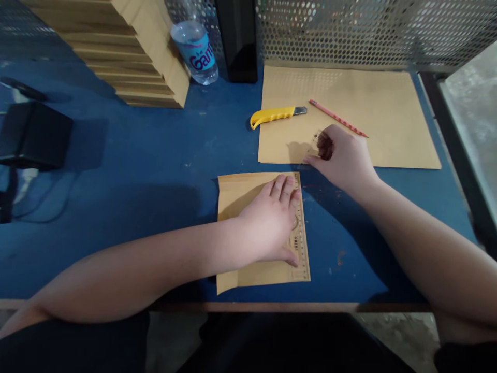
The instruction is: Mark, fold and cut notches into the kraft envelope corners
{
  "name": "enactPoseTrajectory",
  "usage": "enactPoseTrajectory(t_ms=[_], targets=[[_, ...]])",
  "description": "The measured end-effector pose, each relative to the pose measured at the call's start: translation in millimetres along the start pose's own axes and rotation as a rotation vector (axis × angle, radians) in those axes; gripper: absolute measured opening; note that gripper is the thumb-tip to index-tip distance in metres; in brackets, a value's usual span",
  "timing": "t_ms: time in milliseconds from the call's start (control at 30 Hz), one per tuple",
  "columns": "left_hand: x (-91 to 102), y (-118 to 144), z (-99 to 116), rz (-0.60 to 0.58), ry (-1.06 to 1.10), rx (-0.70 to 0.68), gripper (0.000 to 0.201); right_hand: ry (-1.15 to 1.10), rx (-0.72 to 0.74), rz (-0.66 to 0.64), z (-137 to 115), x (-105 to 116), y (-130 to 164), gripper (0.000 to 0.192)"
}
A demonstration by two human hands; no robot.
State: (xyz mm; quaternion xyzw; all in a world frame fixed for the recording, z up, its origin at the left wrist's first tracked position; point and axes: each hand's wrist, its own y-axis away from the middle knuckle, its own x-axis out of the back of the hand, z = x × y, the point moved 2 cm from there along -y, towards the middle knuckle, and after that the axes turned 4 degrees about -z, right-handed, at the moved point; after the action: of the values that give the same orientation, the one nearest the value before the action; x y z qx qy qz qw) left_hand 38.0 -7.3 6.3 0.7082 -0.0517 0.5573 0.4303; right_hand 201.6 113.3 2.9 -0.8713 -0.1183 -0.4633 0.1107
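Observation:
My left hand (269, 220) lies flat, fingers spread, on a folded brown paper piece (254, 274). Under its fingertips and thumb, a clear ruler (301, 248) with printed marks and a round cut-out runs along the paper's right edge. My right hand (341, 153) is closed, thumb and fingers pinching a clear plastic piece with printed marks (315, 139); its full shape is hidden. That hand is over the front edge of a stack of flat brown sheets (404, 119). A red pencil (337, 118) and a yellow utility knife (277, 114) with its blade tip out rest on the sheets.
At the back left stands a tall stack of folded brown paper (147, 67), beside a water bottle (196, 52) and a black post (238, 46). A black box with cables (34, 134) sits far left. A perforated metal panel (349, 36) borders the blue table (155, 150).

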Motion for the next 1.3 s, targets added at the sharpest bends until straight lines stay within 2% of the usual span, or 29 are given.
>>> enactPoseTrajectory(t_ms=[200, 400, 533, 733, 933, 1300], targets=[[0.9, 2, 0, 0.015, -0.004, -0.008, 0.152, -0.025, 0.048, 0.037, 2, -2, 9, 0.039], [-0.1, 2, 0, 0.040, -0.014, -0.001, 0.154, 0.009, 0.305, -0.001, 6, 1, 31, 0.016], [0.7, 4, 1, 0.067, -0.040, -0.008, 0.150, 0.068, 0.409, -0.056, 7, 0, 50, 0.004], [1.0, 6, 0, 0.100, -0.046, -0.019, 0.150, 0.146, 0.519, -0.083, 6, -6, 71, 0.024], [-2.1, 6, -1, 0.150, -0.026, -0.011, 0.150, 0.261, 0.598, -0.122, 7, -11, 76, 0.042], [-0.8, 6, 0, 0.129, -0.021, -0.006, 0.152, 0.358, 0.597, -0.141, 2, -14, 71, 0.052]])
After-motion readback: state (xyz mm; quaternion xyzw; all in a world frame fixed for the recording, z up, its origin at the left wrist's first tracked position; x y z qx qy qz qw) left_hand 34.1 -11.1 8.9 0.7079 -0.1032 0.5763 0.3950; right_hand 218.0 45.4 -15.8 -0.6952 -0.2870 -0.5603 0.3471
